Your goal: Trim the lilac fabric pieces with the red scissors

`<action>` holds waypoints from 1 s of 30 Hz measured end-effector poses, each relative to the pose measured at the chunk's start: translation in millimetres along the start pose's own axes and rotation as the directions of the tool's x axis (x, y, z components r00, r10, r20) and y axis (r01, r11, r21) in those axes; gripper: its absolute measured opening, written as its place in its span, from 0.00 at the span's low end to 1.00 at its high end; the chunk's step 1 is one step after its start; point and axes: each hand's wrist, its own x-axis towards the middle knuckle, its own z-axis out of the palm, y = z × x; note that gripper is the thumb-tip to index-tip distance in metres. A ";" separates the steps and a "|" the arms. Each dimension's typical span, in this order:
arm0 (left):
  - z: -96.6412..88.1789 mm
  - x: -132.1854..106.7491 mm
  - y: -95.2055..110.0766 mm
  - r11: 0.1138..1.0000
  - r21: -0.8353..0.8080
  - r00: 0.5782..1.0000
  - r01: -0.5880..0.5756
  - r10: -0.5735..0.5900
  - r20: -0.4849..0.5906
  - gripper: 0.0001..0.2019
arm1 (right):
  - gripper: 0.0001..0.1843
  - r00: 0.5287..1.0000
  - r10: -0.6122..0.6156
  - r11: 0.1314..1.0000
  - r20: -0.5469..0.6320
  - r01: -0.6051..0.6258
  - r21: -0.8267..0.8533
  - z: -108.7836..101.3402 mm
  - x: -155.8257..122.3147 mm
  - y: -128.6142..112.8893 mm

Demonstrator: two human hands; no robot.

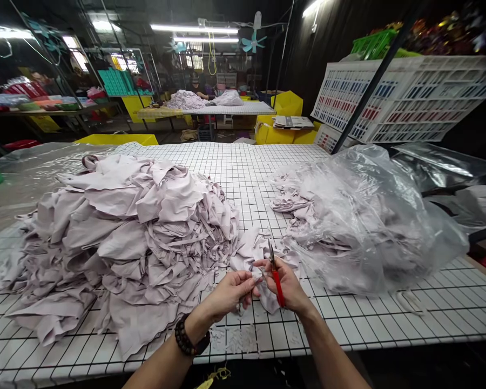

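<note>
My left hand [231, 290] is closed in a pinch on the edge of a pale lilac cloth piece [249, 249], which trails over the table behind it. My right hand [290, 286] holds small scissors [277, 283] with red handles, their dark blades pointing up and away from me. The right fingertips meet the same cloth, close to the left fingers. To the left rises a large heap of pale lilac cloth pieces [121, 227]. On the right, more such cloth lies in and under a clear plastic bag [372, 227]. Small pale scraps [237, 339] lie near the table's front edge.
A white cover with a black grid [253, 178] lies on the table. White plastic crates [389, 97] stand at the right, behind a dark slanted post [372, 81]. Farther back are another table [243, 109] with cloth heaps and yellow bins [267, 132].
</note>
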 end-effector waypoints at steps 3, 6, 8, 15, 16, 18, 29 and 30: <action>-0.5 -2.3 -0.4 0.992 0.124 1.000 0.018 -0.015 -0.022 0.18 | 0.09 0.995 0.001 1.000 0.102 -0.002 0.011 -2.5 7.5 -4.7; -1.5 -7.7 -3.2 0.942 0.335 0.997 -0.004 0.028 -0.069 0.18 | 0.07 0.962 0.040 0.996 0.269 -0.017 -0.086 -4.6 21.5 -7.8; -2.8 -12.9 -6.7 0.893 0.451 0.992 0.018 0.041 -0.120 0.18 | 0.08 0.898 0.097 0.982 0.429 -0.015 -0.190 -2.8 32.1 -8.1; -9.8 -30.4 -25.2 0.766 0.637 0.964 0.082 0.101 -0.245 0.12 | 0.11 0.741 0.184 0.933 0.645 0.075 -0.351 15.8 62.7 -4.3; -10.0 -31.3 -27.9 0.795 0.598 0.959 0.100 0.084 -0.272 0.13 | 0.11 0.745 0.183 0.928 0.641 0.085 -0.363 17.1 66.1 -5.5; -9.1 -31.9 -32.0 0.922 0.360 0.958 0.145 -0.040 -0.285 0.17 | 0.12 0.770 0.164 0.922 0.617 0.103 -0.374 18.7 71.2 -10.5; 6.6 -16.7 -33.3 0.406 -0.903 0.989 0.140 -0.100 0.109 0.12 | 0.10 0.925 -0.105 0.885 0.365 0.255 -0.390 24.2 57.4 -37.3; 6.9 -15.7 -34.1 0.422 -0.900 0.993 0.109 -0.095 0.076 0.11 | 0.10 0.934 -0.116 0.884 0.338 0.253 -0.394 23.1 55.6 -35.0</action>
